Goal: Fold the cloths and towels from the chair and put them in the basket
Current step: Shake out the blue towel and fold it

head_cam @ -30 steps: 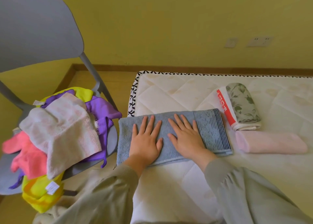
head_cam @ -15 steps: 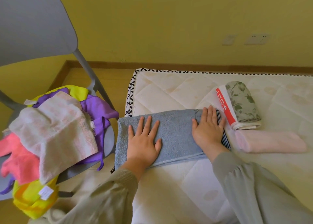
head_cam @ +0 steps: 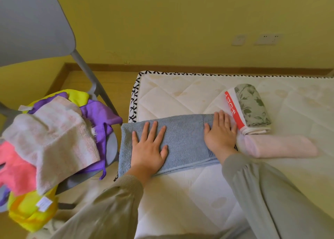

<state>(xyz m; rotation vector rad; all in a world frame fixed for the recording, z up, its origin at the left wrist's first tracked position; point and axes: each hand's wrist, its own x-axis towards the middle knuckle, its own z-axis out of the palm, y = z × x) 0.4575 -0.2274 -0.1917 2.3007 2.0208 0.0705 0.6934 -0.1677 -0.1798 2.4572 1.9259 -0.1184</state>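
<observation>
A blue-grey towel [head_cam: 182, 141], folded into a long strip, lies across the near left part of the white mattress [head_cam: 180, 98]. My left hand [head_cam: 149, 148] presses flat on its left half, fingers spread. My right hand [head_cam: 220, 132] lies flat on the towel's striped right end. On the grey chair [head_cam: 36, 22] at left sits a heap of cloths: a pale pink towel [head_cam: 54, 139] on top, purple [head_cam: 101, 116], coral pink [head_cam: 14, 168] and yellow [head_cam: 30, 215] ones under it. No basket is in view.
Two finished pieces lie right of my right hand: a folded white cloth with a red band and leaf print [head_cam: 249, 108], and a pale pink roll [head_cam: 278, 145]. The yellow wall [head_cam: 180, 22] with sockets stands behind the mattress. Wooden floor shows between chair and mattress.
My right hand slid from the towel's middle to its right end, smoothing it. My left hand stayed on the left half. The view shifted slightly.
</observation>
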